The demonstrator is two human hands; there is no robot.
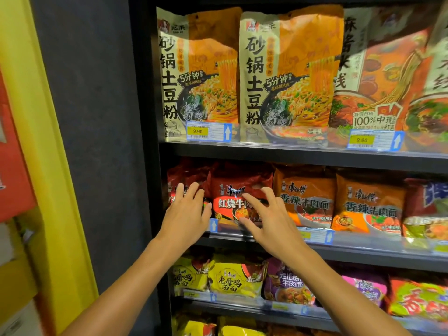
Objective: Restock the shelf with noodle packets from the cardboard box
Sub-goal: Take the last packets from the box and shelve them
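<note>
- On the middle shelf of the dark rack, a red noodle packet stands upright at the front edge, its printed face turned outward and its long side running along the shelf.
- Left of that red noodle packet, a second red packet stands the same way, partly hidden behind the left hand.
- The left hand has its fingers spread and nearly straight, the tips lying against the second red packet; it grips nothing.
- The right hand reaches to the front of the red noodle packet, fingers splayed and slightly bent, thumb low near the shelf's price strip; whether the tips press the wrapper I cannot tell.
- Right of the red noodle packet stand two orange packets, upright, faces outward.
- Above the red noodle packet, the upper shelf holds tall beige-and-orange bags side by side, with a price tag reading 9.90.
- Below the red noodle packet, the next shelf holds yellow packets and a purple packet.
- Far left of the red noodle packet runs a yellow frame.
</note>
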